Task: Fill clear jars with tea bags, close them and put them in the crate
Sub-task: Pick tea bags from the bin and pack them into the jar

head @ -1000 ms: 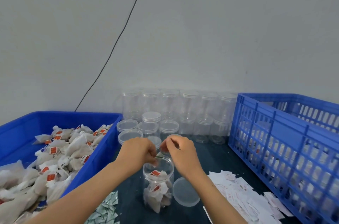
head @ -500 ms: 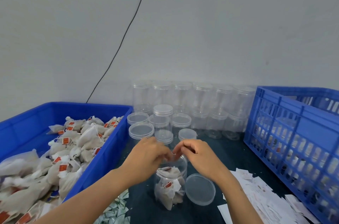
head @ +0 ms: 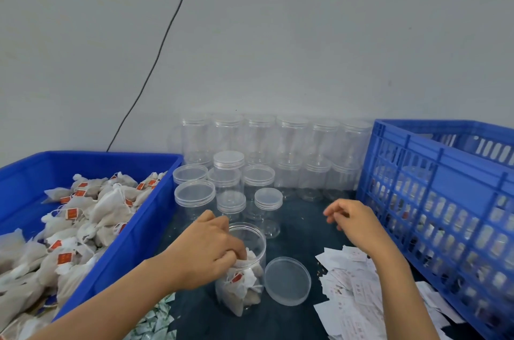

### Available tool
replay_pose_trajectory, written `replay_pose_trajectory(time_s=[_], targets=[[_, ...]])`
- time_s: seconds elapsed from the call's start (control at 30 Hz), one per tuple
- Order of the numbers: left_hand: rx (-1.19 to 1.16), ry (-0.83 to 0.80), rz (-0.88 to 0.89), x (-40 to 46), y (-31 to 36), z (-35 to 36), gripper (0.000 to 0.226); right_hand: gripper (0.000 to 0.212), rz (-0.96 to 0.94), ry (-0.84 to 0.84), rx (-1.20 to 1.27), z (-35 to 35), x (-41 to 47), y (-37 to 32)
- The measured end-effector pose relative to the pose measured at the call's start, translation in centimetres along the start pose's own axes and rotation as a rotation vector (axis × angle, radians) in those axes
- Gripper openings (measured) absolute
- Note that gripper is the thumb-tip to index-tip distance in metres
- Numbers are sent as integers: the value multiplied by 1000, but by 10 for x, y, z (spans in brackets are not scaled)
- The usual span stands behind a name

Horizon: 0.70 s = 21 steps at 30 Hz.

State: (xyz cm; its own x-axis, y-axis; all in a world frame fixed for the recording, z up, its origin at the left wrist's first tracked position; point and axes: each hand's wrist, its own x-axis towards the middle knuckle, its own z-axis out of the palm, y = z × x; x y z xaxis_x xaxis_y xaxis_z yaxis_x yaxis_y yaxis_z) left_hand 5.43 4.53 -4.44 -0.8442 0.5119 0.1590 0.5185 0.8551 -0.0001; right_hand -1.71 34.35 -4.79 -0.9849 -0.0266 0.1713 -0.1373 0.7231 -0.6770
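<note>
An open clear jar (head: 244, 281) stands on the dark table near the front, partly filled with tea bags. My left hand (head: 211, 253) reaches into its mouth, fingers curled and pushing a tea bag (head: 250, 255) down inside. The jar's clear lid (head: 288, 280) lies flat just to its right. My right hand (head: 356, 223) hovers above the table to the right of the jar, fingers loosely curled and holding nothing. The blue slatted crate (head: 439, 200) stands at the right with filled jars showing through its side.
A blue bin (head: 133, 245) heaped with tea bags (head: 91, 214) fills the left. Several empty lidded jars (head: 264, 150) stand stacked against the back wall. White paper slips (head: 358, 292) lie front right, green-white sachets (head: 155, 323) front left. A black cable runs up the wall.
My right hand has left the jar mouth and moved right toward the crate. My left hand has pushed deeper into the jar. The camera has shifted left and closer.
</note>
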Motion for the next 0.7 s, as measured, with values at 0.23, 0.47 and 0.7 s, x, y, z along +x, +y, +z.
replay_pose_trajectory(time_s=[0.23,0.47,0.7], targets=[[-719,208,-241,-4,-6,2,56,29,222,-211,-331,12,0,39],[-921,-106,-284,-3,-2,14,104,51,189,-400,-419,26,-2,33],[-910,-61,-304,-3,-1,21,112,32,179,-334,-432,31,1,27]])
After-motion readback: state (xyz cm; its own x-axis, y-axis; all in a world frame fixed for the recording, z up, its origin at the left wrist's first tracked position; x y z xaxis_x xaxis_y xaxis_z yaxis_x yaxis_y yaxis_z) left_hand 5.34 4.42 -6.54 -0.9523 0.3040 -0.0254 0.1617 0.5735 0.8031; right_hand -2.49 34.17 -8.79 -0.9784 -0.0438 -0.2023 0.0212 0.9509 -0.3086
